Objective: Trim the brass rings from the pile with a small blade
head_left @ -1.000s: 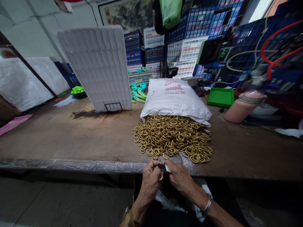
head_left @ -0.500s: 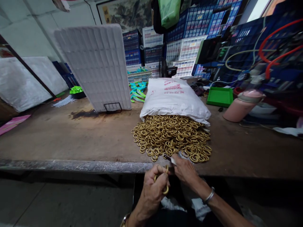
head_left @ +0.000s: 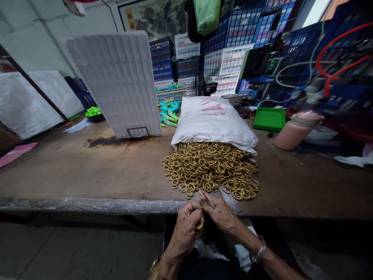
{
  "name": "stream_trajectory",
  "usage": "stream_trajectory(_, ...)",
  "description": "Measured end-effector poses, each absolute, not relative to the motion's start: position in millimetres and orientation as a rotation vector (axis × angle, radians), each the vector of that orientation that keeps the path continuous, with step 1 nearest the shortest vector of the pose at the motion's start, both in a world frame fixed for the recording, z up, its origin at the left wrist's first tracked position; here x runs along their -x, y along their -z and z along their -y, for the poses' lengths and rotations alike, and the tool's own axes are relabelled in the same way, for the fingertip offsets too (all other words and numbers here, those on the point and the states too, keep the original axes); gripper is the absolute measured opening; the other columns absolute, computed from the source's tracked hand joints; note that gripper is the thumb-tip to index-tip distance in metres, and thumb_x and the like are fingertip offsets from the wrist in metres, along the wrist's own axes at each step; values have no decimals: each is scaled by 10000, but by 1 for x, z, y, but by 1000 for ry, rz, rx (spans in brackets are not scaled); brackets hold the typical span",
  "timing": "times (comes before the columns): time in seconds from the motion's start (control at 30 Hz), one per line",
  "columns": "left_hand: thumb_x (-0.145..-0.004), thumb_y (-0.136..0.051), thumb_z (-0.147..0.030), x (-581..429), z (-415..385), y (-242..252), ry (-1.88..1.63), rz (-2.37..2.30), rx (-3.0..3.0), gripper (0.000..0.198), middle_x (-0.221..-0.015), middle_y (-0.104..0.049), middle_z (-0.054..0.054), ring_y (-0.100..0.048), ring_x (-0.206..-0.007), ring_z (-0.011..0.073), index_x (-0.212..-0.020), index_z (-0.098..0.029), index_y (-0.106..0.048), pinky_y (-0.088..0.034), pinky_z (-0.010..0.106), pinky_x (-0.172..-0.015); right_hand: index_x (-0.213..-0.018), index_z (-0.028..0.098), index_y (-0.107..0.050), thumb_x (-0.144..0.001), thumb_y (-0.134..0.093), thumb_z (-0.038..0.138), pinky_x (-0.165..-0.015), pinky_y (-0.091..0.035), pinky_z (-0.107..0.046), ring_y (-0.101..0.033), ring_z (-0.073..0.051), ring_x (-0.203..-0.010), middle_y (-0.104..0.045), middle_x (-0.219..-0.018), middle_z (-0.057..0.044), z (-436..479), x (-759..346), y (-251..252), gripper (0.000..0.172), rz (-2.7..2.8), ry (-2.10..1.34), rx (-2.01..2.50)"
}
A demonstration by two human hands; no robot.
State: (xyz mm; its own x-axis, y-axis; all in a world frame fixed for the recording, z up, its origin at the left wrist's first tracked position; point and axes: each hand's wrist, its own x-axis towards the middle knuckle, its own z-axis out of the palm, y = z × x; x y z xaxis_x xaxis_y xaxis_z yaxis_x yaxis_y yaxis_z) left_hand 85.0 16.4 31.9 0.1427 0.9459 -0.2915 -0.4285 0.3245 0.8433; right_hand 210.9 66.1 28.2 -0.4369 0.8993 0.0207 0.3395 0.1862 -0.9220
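Observation:
Just off the table's front edge, my left hand (head_left: pixel 188 225) is closed on brass-coloured rings (head_left: pixel 199 224), which show between thumb and fingers. Close beside it on the right, my right hand (head_left: pixel 223 214) grips a thin metal tool (head_left: pixel 209 201), its fingertips near the left hand's. What kind of tool it is cannot be made out. Behind both hands lies a heap of brass-coloured rings (head_left: pixel 212 165), spilling from under a white sack (head_left: pixel 214 122) with red print.
The brown table (head_left: pixel 72 167) carries an upright ribbed white panel (head_left: pixel 116 81), a green tray (head_left: pixel 269 118) and a pink bottle (head_left: pixel 295 132). Teal and green pieces (head_left: pixel 169 111) lie behind the sack. Stacked crates (head_left: pixel 225 62) stand at the back.
My right hand has moved slightly left and down, closer to my left hand, and the tool has turned. My left hand has shifted slightly left; less of its rings shows now.

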Motion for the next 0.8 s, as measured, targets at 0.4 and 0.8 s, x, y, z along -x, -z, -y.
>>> stream_trajectory(0.4, -661, -621, -420, -89, -22, -16, -1073, -977, -614, 318, -474, -399, -80, -277, -343, 18, -722, -164, -442, -142, 156, -331, -578, 173, -441, -785, -401, 502, -501, -308, -215, -362, -96, -540, -386, -554, 42, -72, -217, -1, 390, 1790, -1301, 1260)
stream_trajectory(0.8, -660, -633, -414, -91, -31, -18, -1051, -988, -582, 320, -486, -409, -78, -279, -351, 17, -762, -152, -482, -112, 165, -348, -592, 176, -472, -761, -398, 479, -503, -332, -216, -357, -94, -513, -407, -542, 39, -75, -217, -5, 354, 1673, -1309, 1260)
